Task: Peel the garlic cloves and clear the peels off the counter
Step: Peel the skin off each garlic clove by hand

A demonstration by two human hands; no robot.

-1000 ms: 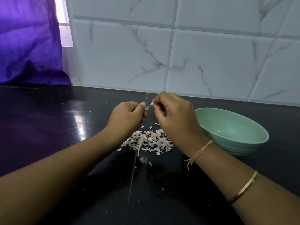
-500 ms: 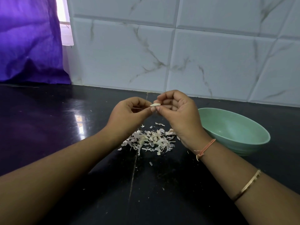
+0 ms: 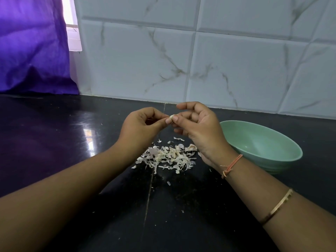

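1. Well left of both hands: purple curtain (image 3: 32, 48) hanging down to the dark, glossy surface (image 3: 54, 142); no part in the job.
2. Next, the left hand (image 3: 143, 124): raised above the surface, fingers curled, thumb and forefinger pinching the left end of a small pale garlic clove (image 3: 172, 116).
3. Then the right hand (image 3: 196, 128): just right of the left, meeting it at the clove; thumb and a finger pinched on the clove's right end, other fingers loosely curled. Apparently mid-peel; amount of skin left too small to tell.
4. Below and between the hands, on the surface: loose heap of peels (image 3: 167, 157), with stray flakes scattered nearer the body. Not yet cleared.
5. Just right of the right wrist: green bowl (image 3: 261, 148) on the surface, probably meant for peeled cloves; nothing to be seen in the visible part of its inside.
6. Risks from here:
   - Slippery clove popping out of a two-point pinch, then dropping into the heap or skidding across the glossy surface.
   - Light peels scattered by a draught or a sweeping forearm, making the clearing harder.
   - Right wrist, close to the bowl's rim, knocking the bowl on the way down.
   - Thin flakes clinging to fingers and landing in the bowl along with the clove.
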